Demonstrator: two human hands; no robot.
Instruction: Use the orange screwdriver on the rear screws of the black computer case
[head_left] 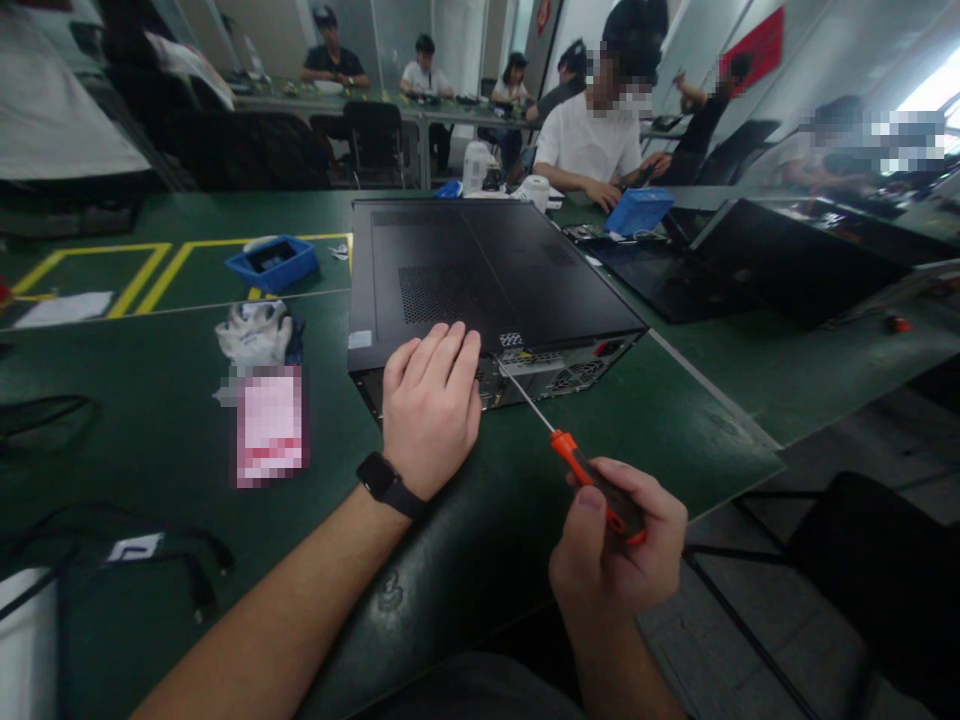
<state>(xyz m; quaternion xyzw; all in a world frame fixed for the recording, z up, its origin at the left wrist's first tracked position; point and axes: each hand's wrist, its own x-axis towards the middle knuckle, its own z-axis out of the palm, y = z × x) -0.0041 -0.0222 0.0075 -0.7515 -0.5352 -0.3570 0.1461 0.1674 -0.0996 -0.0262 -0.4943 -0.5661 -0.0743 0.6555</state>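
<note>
A black desktop computer case [480, 265] lies on its side on the green table [150, 430], its rear panel facing me. My left hand [430, 405] rests flat on the case's near edge, fingers stretched out together; a black watch is on the wrist. My right hand [615, 545] is closed around the orange-and-black handle of a screwdriver [592, 480]. Its thin shaft points up and left, with the tip at the top edge of the rear panel, right of my left fingers.
A blue tray [274, 262] and a crumpled pair of gloves [255, 332] lie left of the case. Black cables [172, 550] run along the near left. Another open case [750, 265] and a blue bin [639, 210] sit right. Several people work at far tables.
</note>
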